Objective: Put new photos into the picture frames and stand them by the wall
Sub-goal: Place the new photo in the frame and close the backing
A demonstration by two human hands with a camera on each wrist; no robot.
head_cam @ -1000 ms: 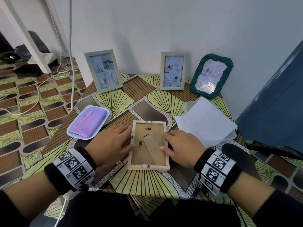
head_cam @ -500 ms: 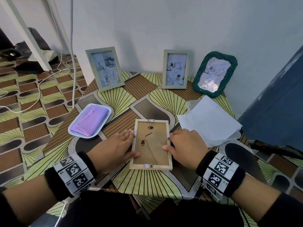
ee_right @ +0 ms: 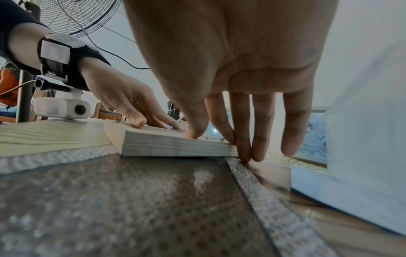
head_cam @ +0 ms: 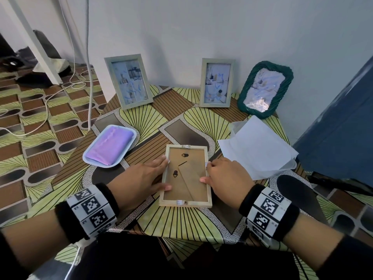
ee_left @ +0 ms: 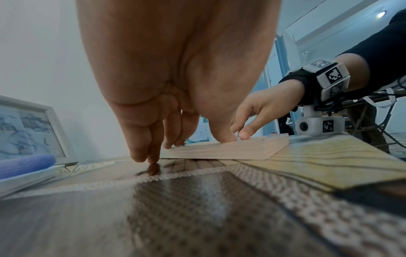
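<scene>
Patterned table point(head_cam: 141, 122) by white wall point(head_cam: 201, 27), fingers point(head_cam: 161, 160) of both hands straight, pressing face-down wooden frame point(head_cam: 186, 203)

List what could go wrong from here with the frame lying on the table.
1. The wooden frame lies face down with the left hand and right hand pressing its sides; lifting it carelessly could let the backing and glass slip out.
2. The stack of white paper sits close to the right hand and could be knocked.
3. Standing it by the wall could bump the green frame.
</scene>
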